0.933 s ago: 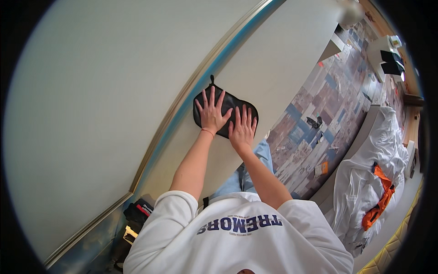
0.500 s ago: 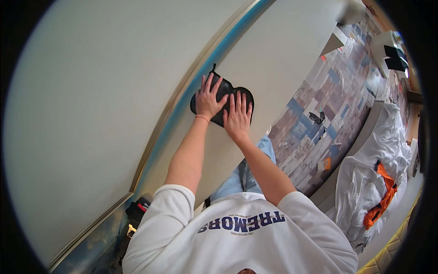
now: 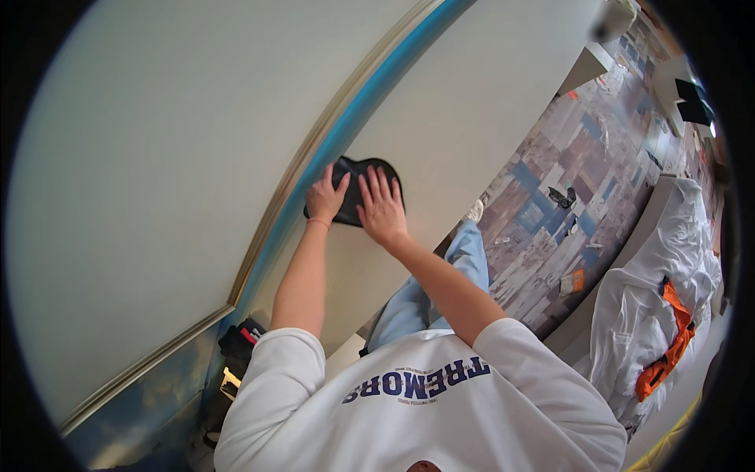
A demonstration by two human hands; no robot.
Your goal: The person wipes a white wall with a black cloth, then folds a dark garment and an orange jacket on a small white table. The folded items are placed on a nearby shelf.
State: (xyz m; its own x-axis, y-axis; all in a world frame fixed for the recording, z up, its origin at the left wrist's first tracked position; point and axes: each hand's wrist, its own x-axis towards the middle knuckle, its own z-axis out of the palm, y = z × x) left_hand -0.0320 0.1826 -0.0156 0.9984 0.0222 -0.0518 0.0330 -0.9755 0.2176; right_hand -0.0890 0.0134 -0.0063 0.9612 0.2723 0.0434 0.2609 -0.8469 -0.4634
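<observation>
A black, shiny, flat case (image 3: 351, 206) with rounded lobes lies on the pale tabletop (image 3: 464, 118), close to the wall side. My left hand (image 3: 322, 200) is at its left edge, with the fingers bent around that edge and the thumb on top. Flat on the case's right part rests my right hand (image 3: 383, 211), fingers stretched out and slightly spread. Both hands cover much of the case, so its closure cannot be made out.
A blue strip (image 3: 370, 75) and a pale moulding run along the wall beside the tabletop. On the right, the patterned floor (image 3: 543, 157) holds a crumpled dark item (image 3: 561, 197). White cloth (image 3: 629, 315) with an orange garment (image 3: 670, 346) lies beyond. Dark bags (image 3: 240, 340) stand at lower left.
The case has turned and shifted left and nearer to me. My left hand has gone from lying spread on it to bending round its edge; my right hand stays flat.
</observation>
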